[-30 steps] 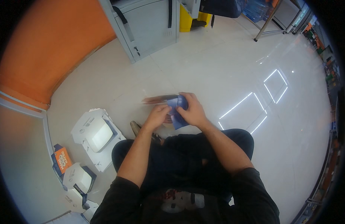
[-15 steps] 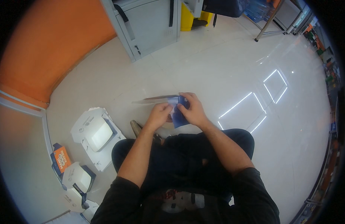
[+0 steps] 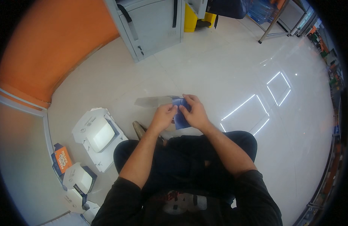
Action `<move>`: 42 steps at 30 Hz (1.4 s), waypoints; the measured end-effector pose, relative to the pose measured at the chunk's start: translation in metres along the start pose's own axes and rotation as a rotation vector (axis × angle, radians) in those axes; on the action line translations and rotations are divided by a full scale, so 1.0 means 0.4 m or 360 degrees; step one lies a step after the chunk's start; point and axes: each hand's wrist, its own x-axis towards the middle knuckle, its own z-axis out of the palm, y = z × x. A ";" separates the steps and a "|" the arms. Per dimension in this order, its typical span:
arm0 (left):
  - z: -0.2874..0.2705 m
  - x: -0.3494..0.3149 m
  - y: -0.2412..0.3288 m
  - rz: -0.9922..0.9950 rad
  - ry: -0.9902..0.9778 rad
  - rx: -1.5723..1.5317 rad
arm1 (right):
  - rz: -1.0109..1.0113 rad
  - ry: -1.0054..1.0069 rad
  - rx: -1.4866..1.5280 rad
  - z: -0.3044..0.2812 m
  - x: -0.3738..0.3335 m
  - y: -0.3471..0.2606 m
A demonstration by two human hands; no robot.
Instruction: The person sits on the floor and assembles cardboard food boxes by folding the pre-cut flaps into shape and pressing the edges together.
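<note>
Fingers of the left hand and right hand grip the blue card piece in the head view, thumbs pressed on its near face. Piece is held just in front of the person's lap, above the floor. Pale grey flap juts left from it, above the left hand. Change over the last second: flap turns from a thin, brownish blur to a broader pale face; left thumb sits nearer the right. Judgement: handling of this piece is under way, neither hand releasing. White cartons lie to the left.
</note>
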 end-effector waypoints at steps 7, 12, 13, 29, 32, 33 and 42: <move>-0.003 -0.002 -0.005 0.0096 0.0046 0.0132 | -0.0085 -0.0021 -0.0035 0.013 -0.005 -0.023; 0.002 0.001 0.016 -0.0347 0.0014 -0.0485 | -0.0086 0.0009 0.0009 0.013 -0.005 -0.011; -0.008 0.004 0.005 -0.0377 -0.0060 -0.0613 | -0.0080 0.0020 0.0043 0.015 -0.003 -0.013; 0.002 0.005 -0.008 -0.0346 -0.0144 -0.0659 | 0.0079 0.0107 0.0129 -0.007 0.013 0.012; 0.007 0.005 -0.007 -0.0342 -0.0115 -0.0614 | 0.0062 0.0134 0.0112 -0.002 0.011 0.010; 0.007 0.005 -0.006 -0.0337 -0.0115 -0.0616 | 0.0039 0.0175 0.0091 -0.001 0.010 0.009; -0.005 -0.001 0.006 -0.0186 -0.0131 -0.0509 | -0.0103 0.0313 0.0090 -0.013 0.011 -0.025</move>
